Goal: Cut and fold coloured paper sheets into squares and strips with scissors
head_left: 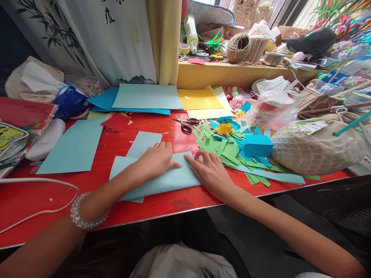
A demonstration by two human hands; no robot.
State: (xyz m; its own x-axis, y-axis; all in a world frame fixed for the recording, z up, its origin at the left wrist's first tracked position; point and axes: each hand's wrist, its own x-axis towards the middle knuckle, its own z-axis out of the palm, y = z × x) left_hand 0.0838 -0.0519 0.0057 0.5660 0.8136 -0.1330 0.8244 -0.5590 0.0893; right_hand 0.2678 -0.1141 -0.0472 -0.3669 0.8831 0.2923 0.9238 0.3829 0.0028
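A light blue paper sheet (171, 179), folded over, lies on the red table (121, 139) near its front edge. My left hand (155, 159) rests flat on the sheet's upper edge, fingers stretched out and pressing down. My right hand (210, 170) lies on the sheet's right end, fingers flat and close together, fingertips almost meeting the left hand's. Neither hand holds anything. A bead bracelet (84, 216) circles my left wrist. Another light blue sheet (143, 143) lies partly under the folded one.
Scissors (187, 123) lie behind the hands. Green and blue paper scraps (228, 148) and a blue paper box (256, 144) pile at the right, beside a netted bundle (315, 148). More blue sheets (74, 148) and yellow sheets (199, 99) lie around. A white cable (40, 180) crosses the left front.
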